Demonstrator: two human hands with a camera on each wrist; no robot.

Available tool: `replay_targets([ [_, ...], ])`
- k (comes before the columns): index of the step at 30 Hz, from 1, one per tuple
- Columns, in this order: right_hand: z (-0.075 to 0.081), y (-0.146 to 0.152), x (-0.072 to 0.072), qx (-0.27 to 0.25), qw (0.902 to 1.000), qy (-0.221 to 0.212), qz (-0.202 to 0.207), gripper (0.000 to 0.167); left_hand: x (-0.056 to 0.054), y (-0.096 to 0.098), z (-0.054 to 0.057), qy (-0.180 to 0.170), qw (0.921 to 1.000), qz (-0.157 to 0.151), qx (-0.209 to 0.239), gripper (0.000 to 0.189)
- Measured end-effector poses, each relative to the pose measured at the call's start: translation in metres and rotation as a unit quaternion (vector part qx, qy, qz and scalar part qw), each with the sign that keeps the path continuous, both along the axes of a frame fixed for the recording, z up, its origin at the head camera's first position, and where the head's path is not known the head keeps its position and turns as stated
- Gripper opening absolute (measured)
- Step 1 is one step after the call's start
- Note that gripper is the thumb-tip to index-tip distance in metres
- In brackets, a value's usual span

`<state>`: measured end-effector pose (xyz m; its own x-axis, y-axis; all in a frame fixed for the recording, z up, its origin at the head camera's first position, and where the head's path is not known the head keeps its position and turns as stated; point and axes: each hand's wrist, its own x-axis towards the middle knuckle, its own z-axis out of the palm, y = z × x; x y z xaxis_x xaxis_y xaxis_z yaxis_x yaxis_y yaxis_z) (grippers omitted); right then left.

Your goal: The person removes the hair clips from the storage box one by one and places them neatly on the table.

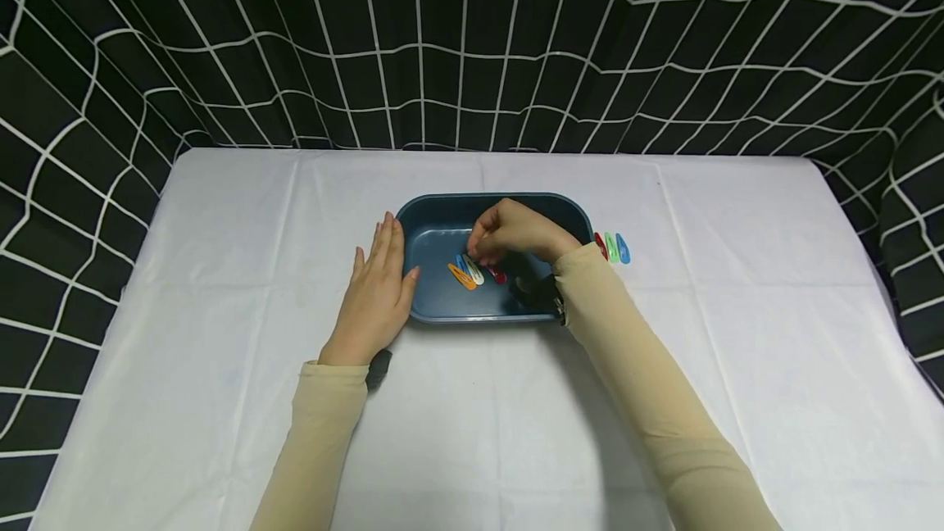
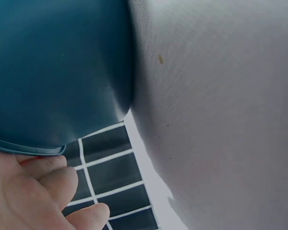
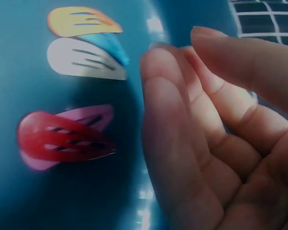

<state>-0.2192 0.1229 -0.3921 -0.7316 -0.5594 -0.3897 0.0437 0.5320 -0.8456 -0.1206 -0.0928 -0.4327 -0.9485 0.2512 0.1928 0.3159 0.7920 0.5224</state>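
A dark blue rectangular tray stands on the white cloth. My left hand lies along its left end with straight fingers; in the left wrist view those fingers touch the rim. Over the tray's middle is my right hand, fingers bent downward. Its thumb stands apart from the fingertips, and nothing shows between them. Close beside it on the tray floor are snap hair clips: an orange clip, a blue clip, a white clip, and a red clip overlapping a pink clip.
Outside the tray's right end lie a red clip, a green clip and a blue clip in a row on the cloth. Black walls with white netting surround the table's back and sides.
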Motion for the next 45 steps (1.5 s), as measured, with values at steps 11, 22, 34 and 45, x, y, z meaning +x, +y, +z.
replay_targets([
  [11, -0.007, -0.009, -0.001, 0.045, 0.9988, -0.007, 0.019, 0.008, 0.000, 0.000, 0.000, -0.002, 1.0000, 0.000, 0.002, 0.063],
  [22, -0.008, -0.011, -0.001, 0.072, 0.9973, -0.009, 0.009, 0.005, 0.000, 0.000, 0.001, 0.003, 1.0000, -0.001, 0.000, 0.062],
  [34, -0.013, -0.017, -0.003, 0.121, 0.9922, 0.026, 0.015, 0.006, 0.000, 0.000, 0.000, 0.002, 1.0000, -0.002, -0.001, 0.062],
  [45, -0.010, -0.024, 0.001, 0.150, 0.9850, 0.059, 0.061, 0.007, 0.001, 0.000, 0.001, -0.009, 1.0000, -0.002, 0.000, 0.062],
])
